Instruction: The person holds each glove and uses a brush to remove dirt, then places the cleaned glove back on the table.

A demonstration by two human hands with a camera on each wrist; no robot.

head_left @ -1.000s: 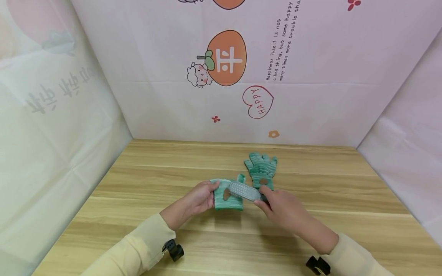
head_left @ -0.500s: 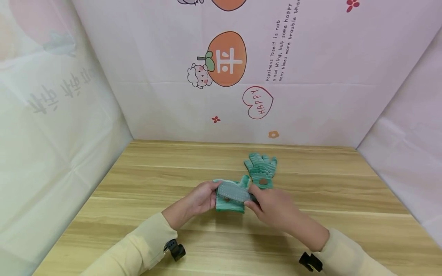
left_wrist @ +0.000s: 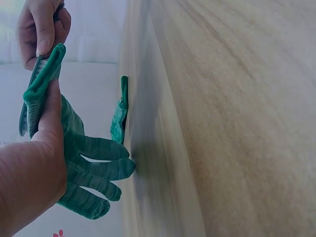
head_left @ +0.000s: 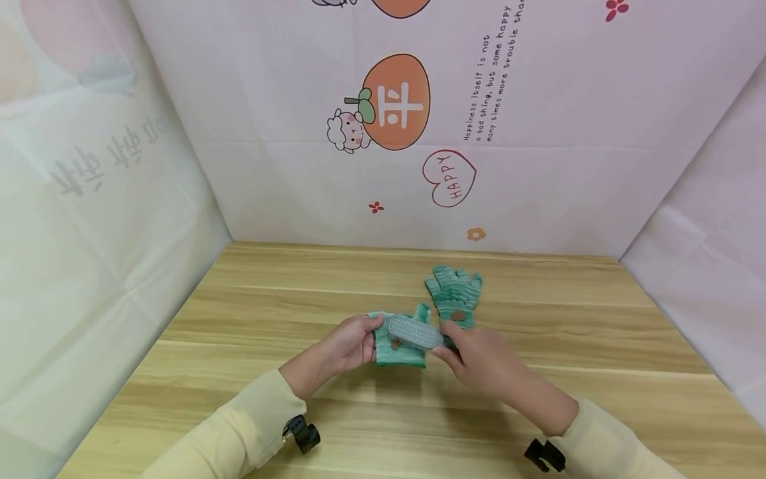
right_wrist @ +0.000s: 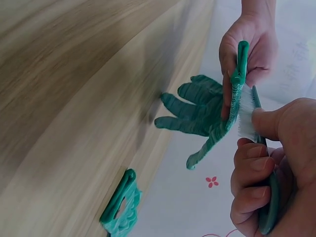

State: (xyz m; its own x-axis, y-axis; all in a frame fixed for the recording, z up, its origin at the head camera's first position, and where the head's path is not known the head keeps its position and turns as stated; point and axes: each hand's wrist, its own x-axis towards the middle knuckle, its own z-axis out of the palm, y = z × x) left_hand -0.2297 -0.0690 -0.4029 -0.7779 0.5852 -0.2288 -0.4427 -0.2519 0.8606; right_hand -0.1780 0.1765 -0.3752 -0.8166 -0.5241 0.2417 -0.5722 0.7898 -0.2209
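My left hand holds a green striped knit glove above the table, thumb on the near face and fingers behind. Its cuff bears a brown stain, partly hidden behind the brush; in the left wrist view the glove's fingers droop downward. My right hand grips the handle of a grey-green scrub brush. In the right wrist view the white bristles press against the glove's cuff. A matching glove lies flat on the table just behind, a brown patch on its cuff.
The wooden table meets a white printed cloth backdrop at its far edge. Cloth walls rise at both sides. Black straps with small devices hang at both sleeve cuffs.
The brush has slid left across the cuff and then back a little to the right. The held glove has shifted slightly right; the glove on the table lies as before.
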